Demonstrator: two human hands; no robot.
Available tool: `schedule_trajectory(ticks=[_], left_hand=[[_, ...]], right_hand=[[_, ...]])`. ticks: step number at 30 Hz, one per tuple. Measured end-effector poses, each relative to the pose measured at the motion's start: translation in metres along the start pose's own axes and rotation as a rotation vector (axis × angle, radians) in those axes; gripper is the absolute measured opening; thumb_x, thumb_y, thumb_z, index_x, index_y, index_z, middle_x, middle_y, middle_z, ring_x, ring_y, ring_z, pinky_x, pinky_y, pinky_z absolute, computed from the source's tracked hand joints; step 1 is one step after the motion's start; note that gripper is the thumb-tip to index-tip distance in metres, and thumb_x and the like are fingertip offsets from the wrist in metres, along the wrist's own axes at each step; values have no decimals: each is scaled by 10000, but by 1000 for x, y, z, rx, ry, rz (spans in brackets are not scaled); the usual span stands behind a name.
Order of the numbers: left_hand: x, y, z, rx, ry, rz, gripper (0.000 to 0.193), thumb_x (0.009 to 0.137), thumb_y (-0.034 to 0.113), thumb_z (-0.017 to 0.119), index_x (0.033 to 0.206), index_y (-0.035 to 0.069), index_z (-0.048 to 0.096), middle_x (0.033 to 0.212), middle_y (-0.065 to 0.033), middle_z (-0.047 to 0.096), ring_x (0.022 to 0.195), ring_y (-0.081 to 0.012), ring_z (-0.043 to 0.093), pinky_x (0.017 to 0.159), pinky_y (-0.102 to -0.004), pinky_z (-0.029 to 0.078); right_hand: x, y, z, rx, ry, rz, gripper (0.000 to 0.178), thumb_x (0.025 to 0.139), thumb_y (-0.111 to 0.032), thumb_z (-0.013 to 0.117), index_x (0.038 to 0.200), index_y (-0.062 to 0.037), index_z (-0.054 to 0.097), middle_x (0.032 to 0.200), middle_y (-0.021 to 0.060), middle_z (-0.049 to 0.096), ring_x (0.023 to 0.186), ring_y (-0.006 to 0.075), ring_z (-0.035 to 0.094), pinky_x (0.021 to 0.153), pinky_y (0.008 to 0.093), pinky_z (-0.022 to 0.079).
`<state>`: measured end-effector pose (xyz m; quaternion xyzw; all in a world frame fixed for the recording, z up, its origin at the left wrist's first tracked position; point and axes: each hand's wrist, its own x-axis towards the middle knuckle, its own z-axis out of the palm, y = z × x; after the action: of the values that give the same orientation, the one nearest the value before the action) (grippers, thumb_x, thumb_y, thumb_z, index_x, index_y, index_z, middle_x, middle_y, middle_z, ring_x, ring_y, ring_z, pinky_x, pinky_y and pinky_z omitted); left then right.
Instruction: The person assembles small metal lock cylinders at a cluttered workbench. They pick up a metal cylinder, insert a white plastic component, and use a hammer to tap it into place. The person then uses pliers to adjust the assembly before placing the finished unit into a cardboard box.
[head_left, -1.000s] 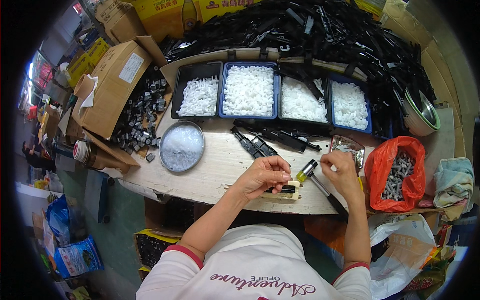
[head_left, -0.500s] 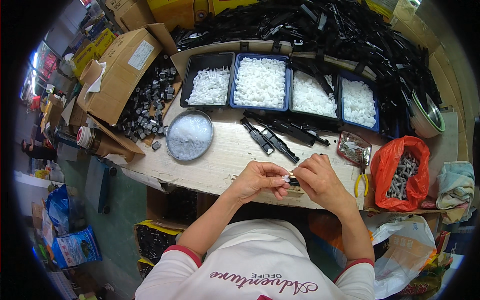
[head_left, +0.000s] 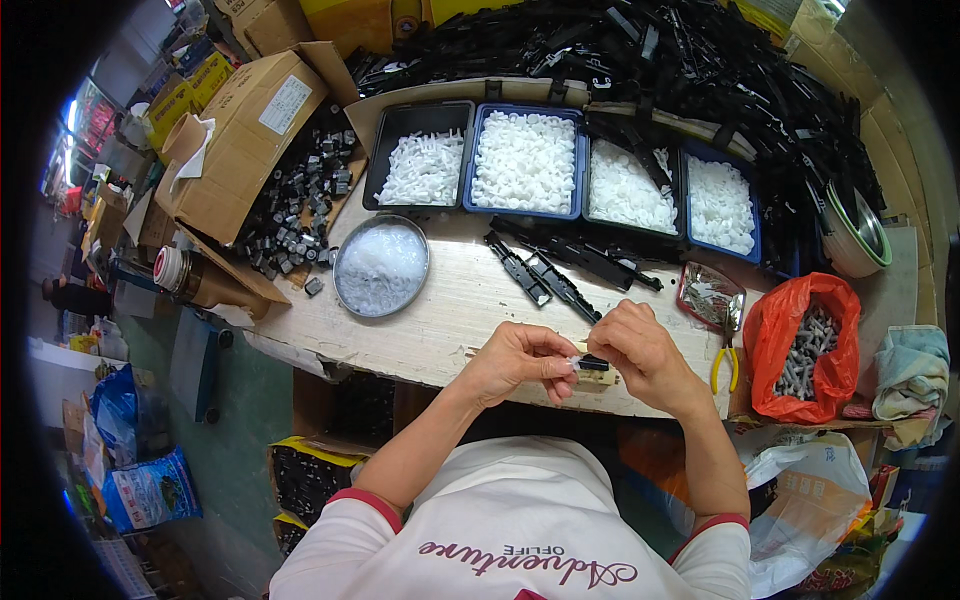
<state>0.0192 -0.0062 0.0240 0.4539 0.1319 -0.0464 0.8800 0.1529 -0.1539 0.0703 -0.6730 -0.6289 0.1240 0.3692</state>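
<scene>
white plastic piece (head_left: 574, 363) is sitting between the thumb and fingertips of the left hand (head_left: 517, 362) in the head view, at four o'clock from the middle, near the front edge of the bench (head_left: 465, 290). taking that piece as the clock's centre, the left hand is lying at nine o'clock, its grip pinching the piece. the right hand (head_left: 645, 350) is arching at three o'clock with its fingers bent; whether its grip is grasping anything, i cannot tell. close by at three, a black bar (head_left: 592, 363) is lying at a cream block (head_left: 600, 379).

at twelve, long black parts (head_left: 590, 262) are resting on the bench. at ten, a round metal dish (head_left: 380, 315) is holding whitish bits. from eleven round to one, a black tray (head_left: 400, 122), a blue tray (head_left: 522, 213), a second black tray (head_left: 630, 233) and a second blue tray (head_left: 722, 253) are holding white pieces. at two, a small dish (head_left: 681, 292) is holding thin bits; at three, yellow-handled pliers (head_left: 714, 372) are lying beside a red bag (head_left: 840, 310) of grey parts.
</scene>
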Motion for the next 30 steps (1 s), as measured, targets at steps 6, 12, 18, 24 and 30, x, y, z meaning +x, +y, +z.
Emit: schedule_trajectory(ticks=[6, 12, 18, 24, 30], left_hand=[[-2, -5, 2, 41, 12, 70, 154, 786, 42, 626, 902, -56, 601, 726, -132, 620, 616, -186, 631, 524, -278, 539], [-1, -11, 2, 46, 79, 140, 131, 784, 48, 635, 871, -43, 598, 718, -117, 619, 609, -164, 625, 515, -260, 531], [-1, -16, 1, 30, 160, 223, 133, 789, 60, 635, 864, -41, 592, 711, -107, 614, 604, -146, 622, 507, -237, 522], [-4, -16, -4, 558, 319, 475, 98, 744, 74, 670, 815, 16, 638, 745, -44, 614, 661, -126, 561, 573, -241, 447], [-9, -25, -23, 1158, 387, 612, 119, 670, 127, 698, 780, 101, 660, 909, 3, 600, 941, -186, 454, 811, -328, 304]], right_hand=[[-2, 8, 7, 207, 4, 84, 98, 719, 36, 590, 765, -21, 526, 717, 62, 520, 696, 230, 492, 645, 310, 390], [-6, 7, 28, 166, 163, 117, 89, 725, 33, 599, 796, -7, 564, 732, 79, 558, 711, 231, 523, 637, 304, 411], [-17, -6, 36, -73, 316, 79, 123, 691, -9, 643, 793, -42, 584, 757, 51, 578, 696, 211, 521, 640, 314, 356], [-15, -4, 46, -197, 318, 49, 135, 680, -27, 651, 792, -64, 585, 756, 26, 574, 699, 189, 510, 654, 310, 327], [-19, 12, 55, -350, 88, 81, 112, 691, -76, 650, 777, -69, 578, 731, 27, 532, 704, 189, 486, 667, 330, 310]])
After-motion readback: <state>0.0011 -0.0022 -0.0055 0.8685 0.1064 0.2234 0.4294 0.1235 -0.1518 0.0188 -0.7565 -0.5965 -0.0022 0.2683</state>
